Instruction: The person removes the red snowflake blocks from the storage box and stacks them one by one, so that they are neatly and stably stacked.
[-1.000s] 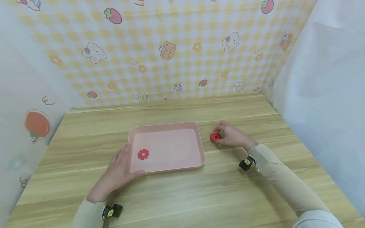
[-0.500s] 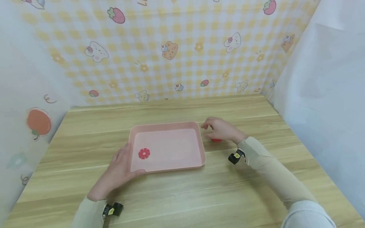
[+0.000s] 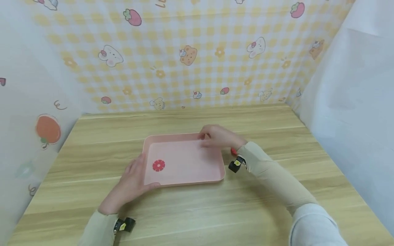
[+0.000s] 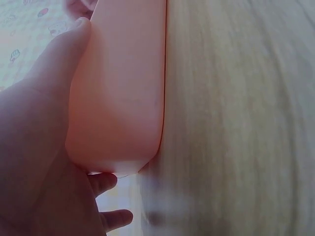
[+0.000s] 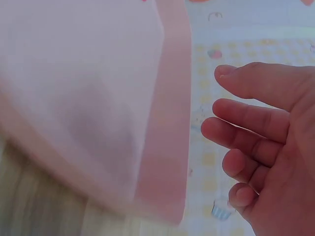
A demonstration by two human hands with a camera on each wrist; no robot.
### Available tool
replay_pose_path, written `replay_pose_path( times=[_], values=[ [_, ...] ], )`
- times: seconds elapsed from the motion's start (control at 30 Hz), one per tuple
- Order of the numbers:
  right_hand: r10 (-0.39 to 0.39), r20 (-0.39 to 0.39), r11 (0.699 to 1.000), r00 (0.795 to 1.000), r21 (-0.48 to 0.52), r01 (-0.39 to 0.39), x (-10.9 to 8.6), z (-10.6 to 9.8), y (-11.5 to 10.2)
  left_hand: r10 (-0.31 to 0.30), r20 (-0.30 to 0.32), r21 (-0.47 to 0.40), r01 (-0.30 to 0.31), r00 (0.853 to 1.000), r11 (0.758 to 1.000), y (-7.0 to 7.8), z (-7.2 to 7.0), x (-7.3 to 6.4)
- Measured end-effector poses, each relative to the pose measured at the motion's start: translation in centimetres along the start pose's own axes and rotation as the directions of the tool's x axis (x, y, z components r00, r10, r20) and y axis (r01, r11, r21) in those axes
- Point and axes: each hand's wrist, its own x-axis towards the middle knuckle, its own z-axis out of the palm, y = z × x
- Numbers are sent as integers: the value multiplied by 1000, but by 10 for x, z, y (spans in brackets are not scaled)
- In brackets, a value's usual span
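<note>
A shallow pink tray (image 3: 187, 160) lies on the table. My left hand (image 3: 130, 182) holds its near left corner, with the thumb along the front rim and the fingers at the left side. Flat inside the tray, toward the left, lies a red notched disc (image 3: 158, 165) shaped like a flower. My right hand (image 3: 220, 136) hovers over the tray's far right corner. In the right wrist view, its thumb and fingers (image 5: 241, 110) are apart with nothing visible between them. Right of the tray sits a red piece (image 3: 234, 151), partly hidden by the right wrist.
The wood-grain table (image 3: 191, 215) extends around the tray. A yellow checked cloth (image 3: 172, 75) hangs behind it, and pale sheets (image 3: 347, 102) stand at both sides. Each wrist wears a small black camera (image 3: 235, 164).
My right hand has left the red piece on the right and moved left to above the tray. The left hand stays at the tray's corner. The head view has shifted slightly.
</note>
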Motion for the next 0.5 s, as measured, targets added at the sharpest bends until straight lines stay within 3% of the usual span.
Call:
replay_pose_path(
  times=[0.1, 0.5],
  values=[
    [-49, 21, 999, 999, -4, 49, 13, 2, -8, -6, 3, 1, 6, 1000, 1000, 0, 0, 0],
    [-110, 154, 994, 982, 24, 107, 60, 20, -47, -13, 3, -25, 13, 1000, 1000, 1, 1, -1]
  ],
)
